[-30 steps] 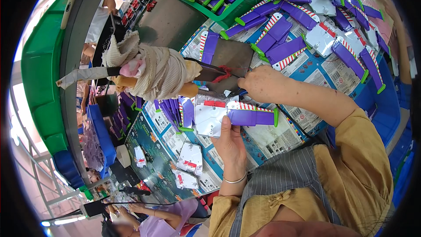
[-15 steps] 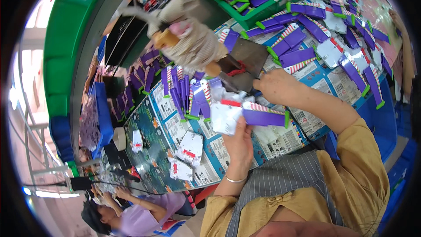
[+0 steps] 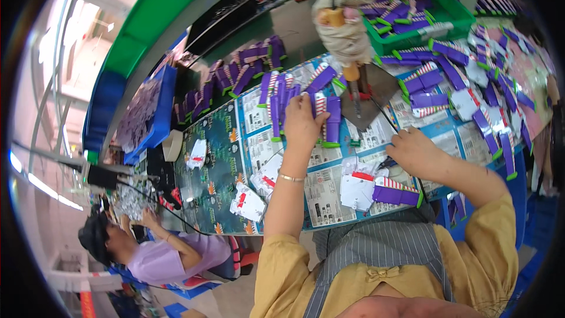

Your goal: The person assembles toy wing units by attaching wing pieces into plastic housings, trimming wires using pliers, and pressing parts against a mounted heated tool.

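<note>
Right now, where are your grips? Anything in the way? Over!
Left grip at purple wings. Right grip by dark tool. White piece lying untouched. Nothing plainly blocking.

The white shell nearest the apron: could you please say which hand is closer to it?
Right: the right hand is just above-right of the white shell; the left hand is farther, up and left, at the purple wing pieces.

A purple wing (image 3: 395, 196) juts from a white casing (image 3: 356, 193); striped wings (image 3: 275, 116) lie bunched.
</note>
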A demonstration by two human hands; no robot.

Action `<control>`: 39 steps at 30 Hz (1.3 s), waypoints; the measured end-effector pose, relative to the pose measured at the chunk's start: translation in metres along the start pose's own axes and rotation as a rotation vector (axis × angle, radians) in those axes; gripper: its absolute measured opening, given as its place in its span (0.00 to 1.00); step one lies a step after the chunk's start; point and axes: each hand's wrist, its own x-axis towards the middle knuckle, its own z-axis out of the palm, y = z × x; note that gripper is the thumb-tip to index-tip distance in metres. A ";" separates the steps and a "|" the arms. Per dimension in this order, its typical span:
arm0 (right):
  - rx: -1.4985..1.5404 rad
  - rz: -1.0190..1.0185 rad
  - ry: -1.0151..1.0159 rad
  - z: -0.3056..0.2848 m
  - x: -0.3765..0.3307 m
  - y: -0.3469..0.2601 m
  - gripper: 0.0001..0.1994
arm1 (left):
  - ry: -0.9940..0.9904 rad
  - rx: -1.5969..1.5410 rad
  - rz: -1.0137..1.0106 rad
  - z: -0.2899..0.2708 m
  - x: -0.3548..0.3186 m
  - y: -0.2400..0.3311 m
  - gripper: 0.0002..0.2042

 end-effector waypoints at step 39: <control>0.712 0.098 -0.670 0.003 0.038 -0.016 0.19 | -0.446 -0.600 -0.162 -0.046 -0.162 0.023 0.10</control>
